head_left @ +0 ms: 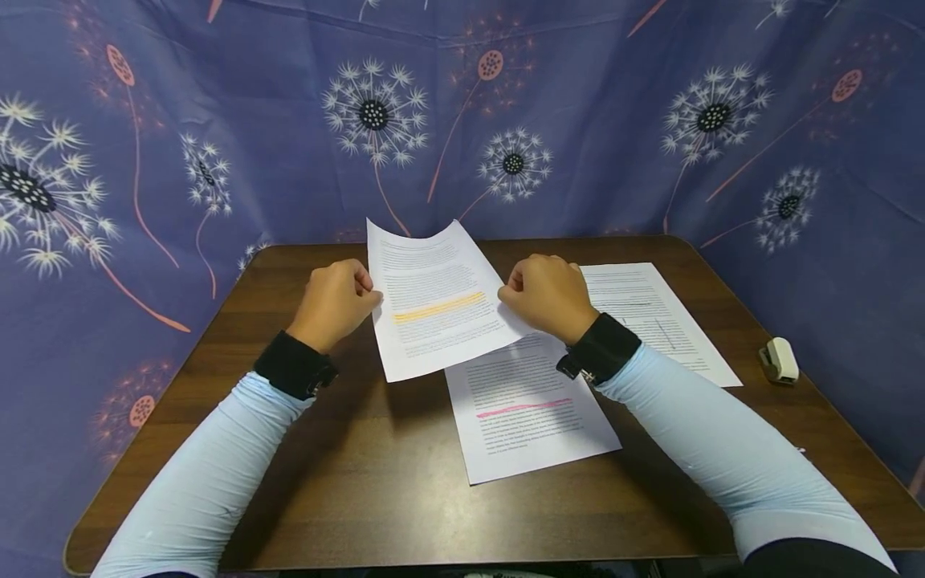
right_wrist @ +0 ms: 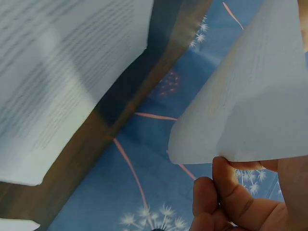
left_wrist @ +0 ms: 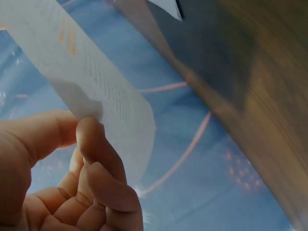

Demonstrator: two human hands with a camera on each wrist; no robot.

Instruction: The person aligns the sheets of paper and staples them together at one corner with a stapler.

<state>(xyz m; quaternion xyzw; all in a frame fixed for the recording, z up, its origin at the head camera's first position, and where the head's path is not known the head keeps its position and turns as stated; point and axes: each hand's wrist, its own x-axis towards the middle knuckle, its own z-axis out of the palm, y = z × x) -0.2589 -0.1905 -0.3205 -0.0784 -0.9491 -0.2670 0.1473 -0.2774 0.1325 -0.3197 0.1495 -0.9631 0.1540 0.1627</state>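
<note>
A printed sheet of paper (head_left: 433, 321) with an orange highlighted band hangs tilted above the table, held at both side edges. My left hand (head_left: 336, 301) pinches its left edge between thumb and forefinger; the left wrist view shows this pinch on the paper (left_wrist: 115, 101) closely. On the opposite edge, my right hand (head_left: 545, 293) pinches the sheet with thumb and finger, as the right wrist view shows on the paper (right_wrist: 260, 110). Partly under the raised sheet lies a second page (head_left: 535, 437) with a pink highlighted line. Its upper part is hidden.
Behind my right hand a third printed page (head_left: 650, 313) with pen marks lies on the brown table (head_left: 325, 498). A small white and dark object (head_left: 779, 360), perhaps a stapler, sits near the right edge. A blue dandelion-print cloth (head_left: 578, 104) hangs around the table's back and sides.
</note>
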